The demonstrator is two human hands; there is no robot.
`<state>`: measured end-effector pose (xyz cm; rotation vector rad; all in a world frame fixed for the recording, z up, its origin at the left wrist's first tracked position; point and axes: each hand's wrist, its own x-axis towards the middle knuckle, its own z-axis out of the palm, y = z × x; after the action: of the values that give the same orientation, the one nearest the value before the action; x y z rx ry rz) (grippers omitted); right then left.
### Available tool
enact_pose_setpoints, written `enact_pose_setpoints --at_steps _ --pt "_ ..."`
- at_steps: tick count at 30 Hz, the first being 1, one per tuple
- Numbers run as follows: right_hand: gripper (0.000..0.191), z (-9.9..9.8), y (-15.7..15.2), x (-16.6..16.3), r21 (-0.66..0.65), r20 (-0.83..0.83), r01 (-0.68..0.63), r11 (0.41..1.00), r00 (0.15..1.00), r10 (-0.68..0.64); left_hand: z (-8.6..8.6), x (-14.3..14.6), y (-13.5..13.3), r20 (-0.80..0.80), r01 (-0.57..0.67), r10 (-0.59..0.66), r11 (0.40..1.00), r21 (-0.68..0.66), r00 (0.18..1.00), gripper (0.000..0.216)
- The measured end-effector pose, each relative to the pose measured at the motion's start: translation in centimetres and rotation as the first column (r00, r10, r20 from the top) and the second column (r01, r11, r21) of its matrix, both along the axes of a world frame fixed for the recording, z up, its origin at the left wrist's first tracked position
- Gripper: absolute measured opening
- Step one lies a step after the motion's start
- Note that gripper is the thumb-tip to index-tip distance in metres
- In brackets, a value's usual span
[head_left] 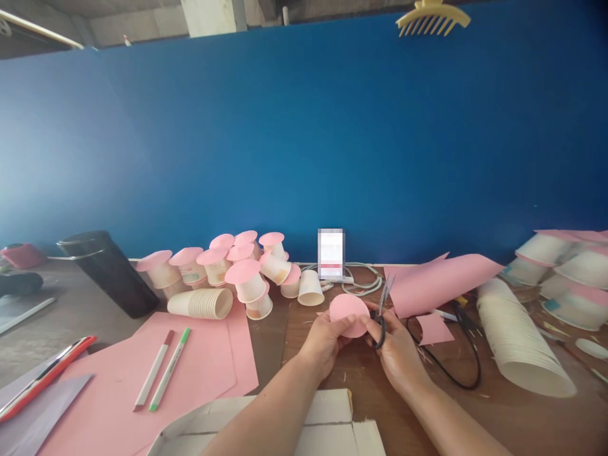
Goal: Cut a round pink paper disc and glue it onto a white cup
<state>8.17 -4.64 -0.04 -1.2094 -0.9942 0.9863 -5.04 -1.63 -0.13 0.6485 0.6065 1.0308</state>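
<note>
My left hand (324,342) pinches a round pink paper disc (348,313) from the left, low in the middle of the view. My right hand (396,349) grips black-handled scissors (382,304), fingers through the loops, blades pointing up beside the disc's right edge. Both hands hover just above the brown table (304,316).
Pink-capped paper cups (247,278) cluster at the back with a lying cup stack (199,303). Pink sheets (439,282) and a long cup stack (520,342) lie right. Two markers (164,367) rest on pink paper (118,392) left, near a black cylinder (109,272). A cardboard box (327,430) sits in front.
</note>
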Motion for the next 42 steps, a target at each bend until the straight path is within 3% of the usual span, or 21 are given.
enact_pose_setpoints --at_steps 11,22,32,42 --pt "0.054 0.2 -0.5 -0.3 -0.081 0.083 -0.075 0.994 0.993 0.082 0.2 0.2 -0.1 0.049 -0.112 0.117 0.989 -0.095 0.992 0.040" --pt "0.045 -0.2 -0.3 -0.3 -0.105 -0.040 -0.121 0.987 0.992 0.117 -0.3 0.0 0.6 0.114 -0.283 0.318 0.927 -0.247 0.941 0.031" --pt "0.047 1.4 -1.0 -0.9 -0.157 0.169 -0.102 0.982 0.977 0.128 -0.3 -0.2 0.7 0.107 -0.284 0.324 0.916 -0.285 0.940 0.020" --pt "0.050 0.4 -0.8 -0.7 -0.168 0.117 -0.164 0.972 0.976 0.184 -0.3 -0.2 0.8 0.118 -0.276 0.314 0.925 -0.263 0.942 0.019"
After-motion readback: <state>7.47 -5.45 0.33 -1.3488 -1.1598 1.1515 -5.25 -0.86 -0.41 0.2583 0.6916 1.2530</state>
